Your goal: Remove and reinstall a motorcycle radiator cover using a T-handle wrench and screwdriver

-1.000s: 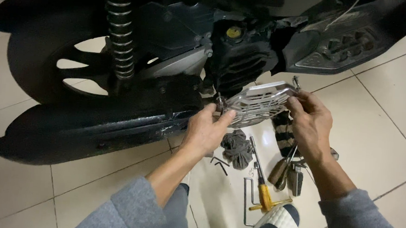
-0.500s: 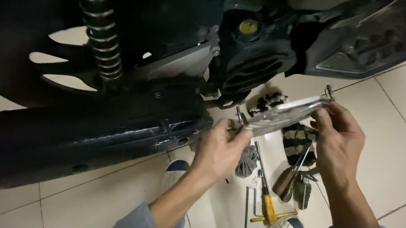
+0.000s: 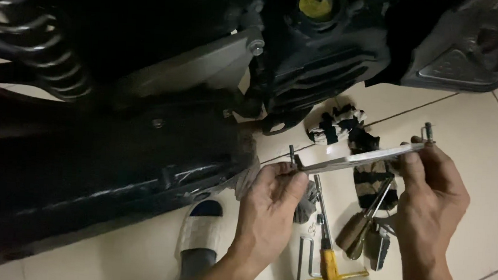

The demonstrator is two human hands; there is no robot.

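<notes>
Hands first. My left hand [image 3: 268, 202] pinches the near-left edge of a flat silver slotted metal cover plate [image 3: 358, 158], thumb on top, fingers curled under. My right hand [image 3: 433, 189] pinches the far-right edge the same way. Plate is held edge-on to the camera, roughly level, tilted a bit up to the right, in mid-air just below the black scooter engine housing w/ yellow filler cap [image 3: 317, 57] and clear of it. A short bolt [image 3: 428, 132] stands up at the right corner, another stud [image 3: 292, 154] at the left corner; can't tell if they are threaded in or loose.

Below the plate, on the pale tiled floor [image 3: 491, 132]: yellow-handled T-wrench [image 3: 329, 266], brown-handled screwdrivers [image 3: 358, 230], black-and-white striped cloth [image 3: 342, 125]. White slipper [image 3: 203, 235] near my left wrist. Black exhaust muffler [image 3: 102, 177] runs along the left.

Judgement, re handling: keep the plate level so the corner bolts don't drop out; grip by edges only, both sides, as now. Any move toward the housing wants the corners lined up by eye first, no forcing. Risk: bolt falling among the tools, or fingers brushing the muffler if hot.
</notes>
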